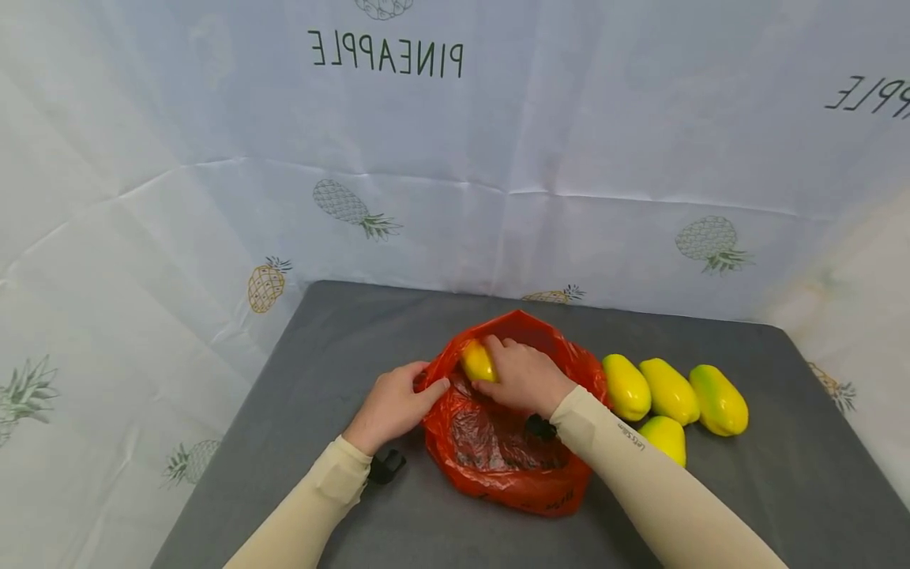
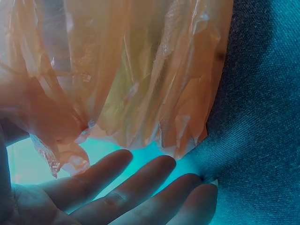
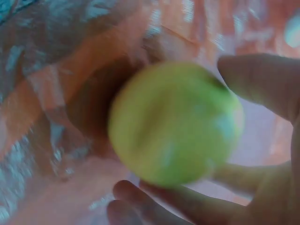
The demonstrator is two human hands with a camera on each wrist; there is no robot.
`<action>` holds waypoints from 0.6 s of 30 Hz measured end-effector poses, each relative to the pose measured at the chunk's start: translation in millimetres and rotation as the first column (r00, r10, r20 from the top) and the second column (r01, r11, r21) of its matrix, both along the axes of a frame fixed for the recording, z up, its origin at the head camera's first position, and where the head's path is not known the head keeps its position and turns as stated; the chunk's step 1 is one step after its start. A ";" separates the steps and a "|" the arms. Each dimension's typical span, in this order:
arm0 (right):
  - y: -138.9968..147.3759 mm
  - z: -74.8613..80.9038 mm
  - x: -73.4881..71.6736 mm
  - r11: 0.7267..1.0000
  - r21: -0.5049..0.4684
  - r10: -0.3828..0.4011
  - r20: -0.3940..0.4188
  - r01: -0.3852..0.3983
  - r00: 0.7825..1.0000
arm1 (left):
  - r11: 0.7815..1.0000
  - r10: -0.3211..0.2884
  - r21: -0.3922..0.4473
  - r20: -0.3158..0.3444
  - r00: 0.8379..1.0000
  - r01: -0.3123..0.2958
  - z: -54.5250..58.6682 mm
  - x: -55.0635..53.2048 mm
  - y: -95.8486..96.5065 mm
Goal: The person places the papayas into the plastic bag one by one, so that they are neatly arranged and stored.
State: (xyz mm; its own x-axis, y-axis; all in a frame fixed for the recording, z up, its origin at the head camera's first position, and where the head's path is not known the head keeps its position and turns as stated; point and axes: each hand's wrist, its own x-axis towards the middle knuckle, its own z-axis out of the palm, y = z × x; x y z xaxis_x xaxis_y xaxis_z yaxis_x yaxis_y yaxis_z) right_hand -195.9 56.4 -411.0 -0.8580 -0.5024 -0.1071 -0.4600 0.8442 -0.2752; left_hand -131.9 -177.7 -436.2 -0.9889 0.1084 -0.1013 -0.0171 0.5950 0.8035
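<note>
A red plastic bag [image 1: 508,494] lies with its mouth wide on the grey table. At its left rim is my left hand [image 1: 394,405], the thumb over the edge and the fingers outside. In the left wrist view those fingers [image 2: 136,187] are straight, apart from the thin plastic [image 2: 154,84]; the thumb is mostly hidden by it. Inside the bag's mouth, my right hand [image 1: 526,378] has its fingers spread around a yellow mango-like fruit [image 1: 478,361]. The right wrist view shows this fruit [image 3: 173,126] blurred between the loosely spread thumb and fingers.
Several yellow mango-like fruits [image 1: 668,391] lie close together to the right of the bag, one partly hidden by my right sleeve [image 1: 640,466]. Behind the grey table [image 1: 341,332] hangs a pale curtain [image 1: 498,142] printed with pineapples.
</note>
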 end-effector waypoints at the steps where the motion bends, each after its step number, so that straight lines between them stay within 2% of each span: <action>1: 2.3 3.3 0.6 1.000 -0.001 -0.004 0.011 0.004 1.000 | 1.000 -0.001 -0.001 -0.001 1.000 0.001 0.2 0.1 0.3; 5: 17.6 21.0 6.7 1.000 0.002 -0.021 0.043 0.021 0.999 | 1.000 -0.002 -0.009 0.003 1.000 0.002 1.1 0.2 2.3; 8: 35.3 36.6 15.4 1.000 -0.016 -0.025 0.037 0.026 0.999 | 1.000 0.000 -0.013 0.012 1.000 0.000 1.6 0.0 3.0; 14: 85.3 63.6 36.5 0.995 -0.083 -0.059 -0.041 0.055 0.997 | 0.999 -0.006 -0.042 0.020 1.000 0.006 2.1 -2.7 0.7; 18: 127.8 72.1 46.1 0.988 -0.103 -0.123 -0.069 0.116 0.990 | 0.997 -0.011 -0.075 0.020 1.000 0.012 0.1 -3.5 0.3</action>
State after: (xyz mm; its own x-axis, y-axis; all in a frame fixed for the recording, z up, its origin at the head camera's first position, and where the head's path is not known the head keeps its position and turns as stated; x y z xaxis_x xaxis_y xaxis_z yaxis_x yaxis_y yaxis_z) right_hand -149.8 184.2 -338.9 -0.9163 -0.4005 0.0048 -0.3798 0.8650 -0.3279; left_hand -135.3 -177.4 -436.1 -0.9853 0.1114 -0.1293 -0.0253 0.6540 0.7561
